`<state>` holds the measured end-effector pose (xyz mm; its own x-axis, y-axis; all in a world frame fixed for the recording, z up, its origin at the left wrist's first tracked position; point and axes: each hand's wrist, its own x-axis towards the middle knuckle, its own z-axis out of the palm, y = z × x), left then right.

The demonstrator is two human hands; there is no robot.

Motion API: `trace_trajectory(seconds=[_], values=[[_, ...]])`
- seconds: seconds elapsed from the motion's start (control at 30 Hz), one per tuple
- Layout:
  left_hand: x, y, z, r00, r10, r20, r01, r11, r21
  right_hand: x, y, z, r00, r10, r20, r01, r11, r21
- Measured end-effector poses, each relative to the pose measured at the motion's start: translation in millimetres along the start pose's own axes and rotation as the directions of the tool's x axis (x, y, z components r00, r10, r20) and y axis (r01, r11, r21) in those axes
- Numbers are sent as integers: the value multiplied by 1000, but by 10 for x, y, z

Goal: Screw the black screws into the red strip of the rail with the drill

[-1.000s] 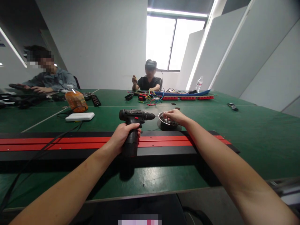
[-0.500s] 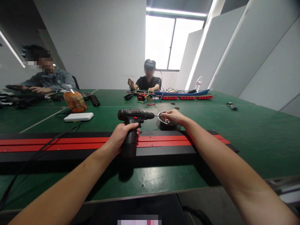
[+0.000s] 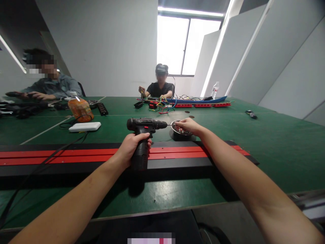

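A black cordless drill [image 3: 142, 126] is gripped around its handle by my left hand [image 3: 133, 146], its chuck and thin bit pointing right. My right hand [image 3: 189, 126] has its fingers pinched at the tip of the bit, over a round metal bowl [image 3: 181, 135] of small hardware, perhaps screws. Whatever lies between those fingertips is too small to make out. Below the drill, a long black bar with red strips [image 3: 177, 152] lies across the table, small screw heads dotted along it.
On the left are a white power strip [image 3: 85, 126] with a black cable and an orange-filled bottle [image 3: 81, 109]. Wires, red parts and a long blue piece [image 3: 198, 100] lie before a seated person [image 3: 161, 88]. Another person [image 3: 50, 84] sits far left. A small dark object [image 3: 251, 114] rests right.
Both hands and the drill stay almost still, the right fingers remaining at the bit tip. The person across the table moves a raised hand slightly.
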<state>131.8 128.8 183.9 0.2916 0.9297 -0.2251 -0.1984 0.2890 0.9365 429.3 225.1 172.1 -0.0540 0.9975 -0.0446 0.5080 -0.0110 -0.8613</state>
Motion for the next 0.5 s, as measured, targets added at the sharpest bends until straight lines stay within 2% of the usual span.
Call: trace_trajectory(seconds=[0.13, 0.23, 0.3, 0.37, 0.43, 0.5], values=[[-18, 22, -2, 1000, -12, -3, 12, 1000, 5, -60, -72, 12, 999, 9, -37, -9, 1000, -19], [-28, 165, -59, 999, -38, -5, 38, 997, 66, -43, -65, 20, 999, 1, -39, -1, 1000, -1], [-39, 366, -148, 1000, -24, 0, 24, 990, 142, 0, -23, 18, 998, -16, -65, 13, 999, -46], [-72, 644, -267, 999, 36, 19, -40, 971, 237, 53, 33, 8, 993, -44, -111, 19, 976, -215], [-137, 957, -380, 998, 53, 30, -61, 914, 400, 97, 83, -8, 984, -85, -156, 10, 901, -433], [-236, 1245, -445, 990, 127, 54, -136, 837, 530, 121, 114, -26, 977, -115, -181, -7, 827, -562]])
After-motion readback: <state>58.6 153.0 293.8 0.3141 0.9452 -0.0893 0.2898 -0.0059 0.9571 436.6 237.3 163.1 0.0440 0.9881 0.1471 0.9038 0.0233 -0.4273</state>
